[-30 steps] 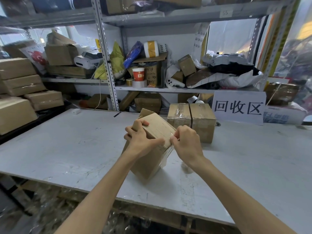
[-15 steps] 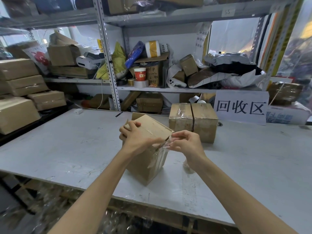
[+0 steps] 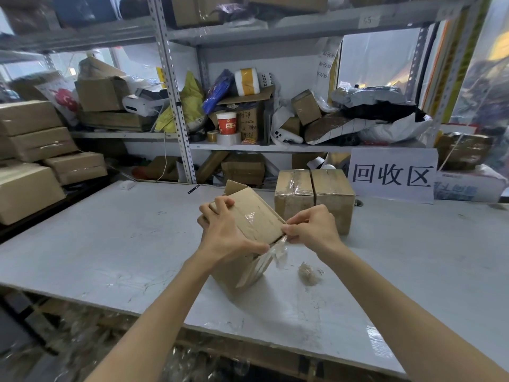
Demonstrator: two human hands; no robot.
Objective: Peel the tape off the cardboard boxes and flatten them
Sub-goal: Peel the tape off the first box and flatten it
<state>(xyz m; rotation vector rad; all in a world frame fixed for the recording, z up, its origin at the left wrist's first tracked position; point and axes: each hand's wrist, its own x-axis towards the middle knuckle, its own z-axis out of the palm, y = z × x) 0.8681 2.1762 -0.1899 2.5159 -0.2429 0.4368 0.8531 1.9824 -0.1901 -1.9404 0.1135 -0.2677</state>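
Note:
A small brown cardboard box stands tilted on one lower edge on the grey table. My left hand grips its top from the left, fingers curled over the far edge and thumb along the near edge. At the box's right corner my right hand pinches a strip of clear tape; the loose end hangs crumpled below that corner. A second, taped box sits behind, to the right.
A crumpled wad of peeled tape lies on the table right of the box. A white sign with black characters leans at the back right. Cluttered metal shelves rise behind the table. Stacked boxes stand at the left.
The box has been turned a little in my left hand. My right hand has pulled the tape free of the right side; a loose crumpled strip now hangs from the corner.

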